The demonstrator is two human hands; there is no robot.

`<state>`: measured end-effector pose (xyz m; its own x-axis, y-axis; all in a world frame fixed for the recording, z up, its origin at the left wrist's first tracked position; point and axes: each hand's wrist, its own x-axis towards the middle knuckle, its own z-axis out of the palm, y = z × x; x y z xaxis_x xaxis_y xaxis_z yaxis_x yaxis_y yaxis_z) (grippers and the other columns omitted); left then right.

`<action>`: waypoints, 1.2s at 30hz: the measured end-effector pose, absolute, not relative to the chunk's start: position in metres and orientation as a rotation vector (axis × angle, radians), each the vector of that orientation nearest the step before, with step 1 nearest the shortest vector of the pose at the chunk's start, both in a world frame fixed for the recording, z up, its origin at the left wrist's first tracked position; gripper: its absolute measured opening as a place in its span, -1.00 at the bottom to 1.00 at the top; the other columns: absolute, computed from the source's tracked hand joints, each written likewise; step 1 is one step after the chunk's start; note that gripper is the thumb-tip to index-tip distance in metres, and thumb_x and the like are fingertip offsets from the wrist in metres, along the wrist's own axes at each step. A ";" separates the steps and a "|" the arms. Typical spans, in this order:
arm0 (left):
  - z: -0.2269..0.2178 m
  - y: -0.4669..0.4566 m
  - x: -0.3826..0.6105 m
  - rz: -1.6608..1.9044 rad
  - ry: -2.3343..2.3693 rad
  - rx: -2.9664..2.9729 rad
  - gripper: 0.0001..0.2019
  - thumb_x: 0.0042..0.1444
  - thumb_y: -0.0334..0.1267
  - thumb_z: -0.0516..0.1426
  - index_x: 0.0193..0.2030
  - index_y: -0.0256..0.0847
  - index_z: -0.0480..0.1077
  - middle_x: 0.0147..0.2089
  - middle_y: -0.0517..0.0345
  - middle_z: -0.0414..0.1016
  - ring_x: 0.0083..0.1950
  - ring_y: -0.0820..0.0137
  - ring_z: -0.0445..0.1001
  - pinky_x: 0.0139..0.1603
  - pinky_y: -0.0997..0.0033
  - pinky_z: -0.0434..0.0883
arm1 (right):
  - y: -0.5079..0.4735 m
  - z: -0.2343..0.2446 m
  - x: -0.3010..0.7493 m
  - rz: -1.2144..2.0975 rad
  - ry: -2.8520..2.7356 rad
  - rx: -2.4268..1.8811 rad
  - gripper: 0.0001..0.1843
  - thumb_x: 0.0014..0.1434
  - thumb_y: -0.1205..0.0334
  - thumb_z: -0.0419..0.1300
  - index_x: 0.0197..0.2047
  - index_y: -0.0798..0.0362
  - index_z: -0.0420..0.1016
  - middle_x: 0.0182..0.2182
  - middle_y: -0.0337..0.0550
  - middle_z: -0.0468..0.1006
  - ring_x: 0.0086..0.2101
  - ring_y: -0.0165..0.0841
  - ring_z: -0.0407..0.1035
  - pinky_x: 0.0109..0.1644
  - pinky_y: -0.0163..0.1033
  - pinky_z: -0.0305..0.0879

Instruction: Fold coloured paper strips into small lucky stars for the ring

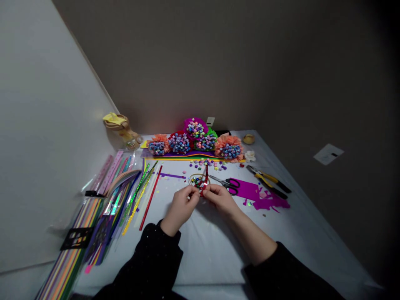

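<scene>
Both of my hands meet over the middle of the white table, just in front of a small round dish [191, 180] of shiny folded paper stars [196, 181]. A shiny red paper strip [206, 173] stands up from between my fingers. My right hand [220, 199] pinches it between thumb and index finger. My left hand [183, 203] is closed, its thumb and fingertips pressed together at the strip's lower end. Behind the dish lie loose pastel paper stars [212, 163]. Scissors with black handles [229, 183] lie right of the dish.
Star-filled paper bouquets [179, 143] line the back. Pliers [268, 181] and cut magenta paper [246, 188] lie to the right. Bundled paper strips [75, 246], a loose red strip [151, 198] and a beige container [117, 121] occupy the left. Walls border the table behind and at left.
</scene>
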<state>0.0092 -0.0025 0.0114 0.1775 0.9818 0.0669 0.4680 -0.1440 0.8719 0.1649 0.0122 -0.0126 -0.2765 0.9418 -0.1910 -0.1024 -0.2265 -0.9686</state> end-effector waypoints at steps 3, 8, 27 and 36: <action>0.015 -0.002 0.009 0.920 1.374 1.642 -0.84 0.11 -0.26 0.02 -0.41 -0.25 0.34 -0.43 0.21 0.39 -0.38 0.46 0.34 -0.37 0.53 0.28 | 0.012 -0.016 0.166 1.675 -1.134 -1.088 -0.73 -0.04 0.06 0.24 -0.49 0.10 0.38 -0.71 -0.39 0.21 -0.69 -0.56 -0.01 -0.61 -0.38 -0.14; 0.014 -0.001 0.009 0.924 1.320 1.582 -0.83 0.10 -0.23 0.04 -0.40 -0.26 0.36 -0.42 0.19 0.40 -0.35 0.44 0.36 -0.31 0.50 0.30 | 0.012 -0.012 0.165 1.629 -1.163 -1.132 -0.78 -0.03 0.11 0.21 -0.50 0.10 0.38 -0.72 -0.40 0.20 -0.69 -0.56 -0.01 -0.61 -0.38 -0.12; 0.007 0.005 0.011 0.959 1.253 1.374 -0.86 0.04 -0.29 0.04 -0.49 -0.26 0.30 -0.50 0.26 0.28 -0.42 0.49 0.26 -0.36 0.52 0.23 | 0.007 -0.009 0.154 1.492 -1.494 -1.183 -0.90 -0.10 0.25 0.11 -0.56 0.09 0.31 -0.66 -0.33 0.32 -0.60 -0.50 0.15 -0.48 -0.37 0.09; 0.003 0.006 0.011 0.956 1.332 1.337 -0.82 0.04 -0.20 0.06 -0.46 -0.26 0.33 -0.50 0.22 0.33 -0.42 0.46 0.30 -0.36 0.50 0.26 | 0.009 -0.008 0.157 1.321 -1.523 -1.235 -0.90 -0.04 0.27 0.06 -0.53 0.09 0.29 -0.60 -0.31 0.31 -0.54 -0.48 0.14 -0.45 -0.37 0.08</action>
